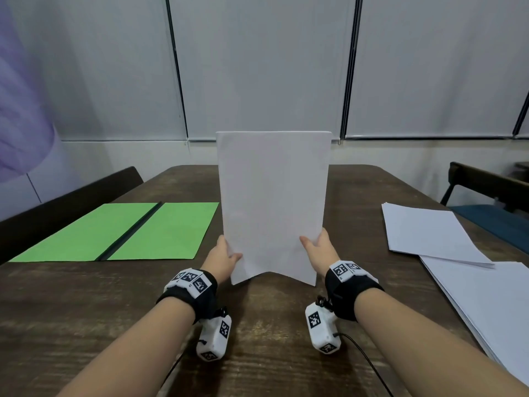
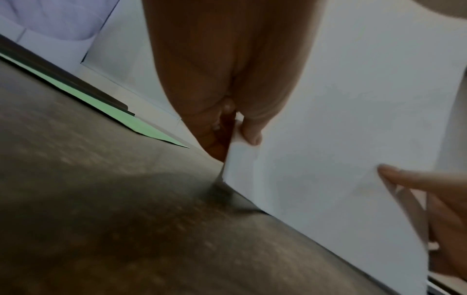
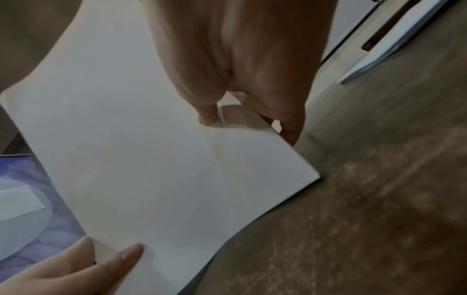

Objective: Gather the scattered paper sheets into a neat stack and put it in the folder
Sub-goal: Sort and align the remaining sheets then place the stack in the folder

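Note:
A white paper stack (image 1: 273, 202) stands upright on its bottom edge at the middle of the table. My left hand (image 1: 226, 255) pinches its lower left edge, thumb in front. My right hand (image 1: 317, 245) pinches the lower right edge the same way. The bottom edge bows up in the middle. In the left wrist view my left hand (image 2: 242, 127) grips the stack (image 2: 341, 139), whose corner touches the table. In the right wrist view my right hand (image 3: 242, 115) pinches the stack (image 3: 141, 159). An open green folder (image 1: 120, 233) lies flat to the left.
More white sheets (image 1: 426, 233) lie at the right of the dark wooden table (image 1: 86, 310), over a larger pile (image 1: 492, 308) near the right edge. A dark bench (image 1: 65, 207) runs along the left and a chair (image 1: 492, 193) stands at the right.

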A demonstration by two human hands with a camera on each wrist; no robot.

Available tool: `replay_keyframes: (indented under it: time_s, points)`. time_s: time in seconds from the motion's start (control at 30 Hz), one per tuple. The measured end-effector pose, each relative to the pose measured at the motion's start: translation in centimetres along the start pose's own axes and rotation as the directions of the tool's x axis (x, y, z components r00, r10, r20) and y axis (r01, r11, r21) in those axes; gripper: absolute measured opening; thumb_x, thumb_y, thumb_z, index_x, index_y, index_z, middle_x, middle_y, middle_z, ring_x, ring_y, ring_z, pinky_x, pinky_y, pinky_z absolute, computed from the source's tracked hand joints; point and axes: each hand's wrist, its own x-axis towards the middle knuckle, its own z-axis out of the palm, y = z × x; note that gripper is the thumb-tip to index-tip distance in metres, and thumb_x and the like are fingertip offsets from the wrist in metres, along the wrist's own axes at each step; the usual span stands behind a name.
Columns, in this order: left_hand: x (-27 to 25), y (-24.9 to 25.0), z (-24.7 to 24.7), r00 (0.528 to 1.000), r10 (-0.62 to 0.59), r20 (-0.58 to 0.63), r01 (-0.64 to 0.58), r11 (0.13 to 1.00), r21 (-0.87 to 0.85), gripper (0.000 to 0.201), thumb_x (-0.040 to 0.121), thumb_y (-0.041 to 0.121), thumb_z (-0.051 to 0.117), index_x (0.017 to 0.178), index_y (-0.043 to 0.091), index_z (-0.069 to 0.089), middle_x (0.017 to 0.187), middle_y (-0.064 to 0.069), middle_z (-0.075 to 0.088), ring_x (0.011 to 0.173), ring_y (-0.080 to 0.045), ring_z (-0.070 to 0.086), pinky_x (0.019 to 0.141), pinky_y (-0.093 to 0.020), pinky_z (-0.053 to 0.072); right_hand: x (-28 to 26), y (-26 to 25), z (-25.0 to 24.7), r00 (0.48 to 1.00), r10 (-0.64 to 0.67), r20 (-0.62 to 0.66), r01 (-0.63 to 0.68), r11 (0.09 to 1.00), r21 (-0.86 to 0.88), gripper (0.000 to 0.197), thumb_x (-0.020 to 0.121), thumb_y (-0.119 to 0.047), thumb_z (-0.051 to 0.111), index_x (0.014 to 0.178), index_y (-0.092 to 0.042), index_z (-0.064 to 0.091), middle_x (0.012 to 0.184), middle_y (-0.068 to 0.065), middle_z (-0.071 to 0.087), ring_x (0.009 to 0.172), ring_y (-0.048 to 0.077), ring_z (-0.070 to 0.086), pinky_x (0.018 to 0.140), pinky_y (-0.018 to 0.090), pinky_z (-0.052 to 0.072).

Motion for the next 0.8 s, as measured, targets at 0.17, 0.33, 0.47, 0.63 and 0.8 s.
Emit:
replay_keyframes:
  time_s: [0.17,0.33,0.47,0.63,0.8]
  points:
    - [0.9,0.2,-1.3,0.993,-0.053,0.102,0.046,0.997,0.064,0.052,0.085,0.021,0.067,0.128,0.006,0.041,0.131,-0.007,0.054,0.12,-0.025,0.052,0.101,-0.034,0.042,0.1,-0.1,-0.3,1.0,0.001,0.003,-0.001,1.0,-0.02,0.039,0.098,-0.018,0.049,0.135,-0.012,0.037,0.116,-0.002,0.054,0.118,0.021,0.054,0.102,0.035,0.041]
    - [0.5,-0.1,-2.7,0.94,-0.192,0.284,0.171,0.981,0.095,0.035,0.082,0.013,0.073,0.111,0.0,0.06,0.113,-0.008,0.066,0.104,-0.026,0.063,0.094,-0.036,0.05,0.3,-0.2,-0.3,0.986,0.122,0.113,-0.101,0.979,-0.177,0.029,0.093,-0.019,0.054,0.119,-0.009,0.048,0.11,0.003,0.062,0.103,0.027,0.061,0.09,0.038,0.049]
    - [-0.5,-1.5,-2.8,0.85,-0.338,0.404,0.261,0.936,0.235,0.041,0.073,0.02,0.081,0.105,-0.002,0.068,0.105,-0.012,0.072,0.101,-0.03,0.067,0.095,-0.043,0.051,-0.5,0.8,0.4,0.937,0.261,0.231,-0.157,0.908,-0.389,0.031,0.091,-0.021,0.055,0.116,-0.003,0.062,0.107,0.012,0.069,0.097,0.03,0.065,0.086,0.037,0.051]
    - [-1.1,-3.0,-2.7,0.791,-0.425,0.439,0.322,0.901,0.291,0.043,0.062,0.023,0.089,0.088,-0.005,0.069,0.093,-0.019,0.072,0.08,-0.031,0.068,0.083,-0.037,0.054,-1.6,0.4,0.8,0.88,0.428,0.204,-0.194,0.717,-0.669,0.037,0.098,-0.036,0.047,0.118,-0.006,0.058,0.12,0.011,0.063,0.107,0.029,0.059,0.088,0.03,0.043]
    - [-1.5,-2.8,-3.2,0.783,-0.437,0.442,0.342,0.897,0.281,0.032,0.062,0.022,0.089,0.069,0.003,0.066,0.065,-0.009,0.068,0.057,-0.021,0.06,0.066,-0.03,0.051,-2.0,0.2,0.7,0.87,0.456,0.188,-0.191,0.662,-0.725,0.041,0.097,-0.037,0.047,0.123,-0.007,0.056,0.126,0.011,0.06,0.113,0.03,0.057,0.096,0.033,0.044]
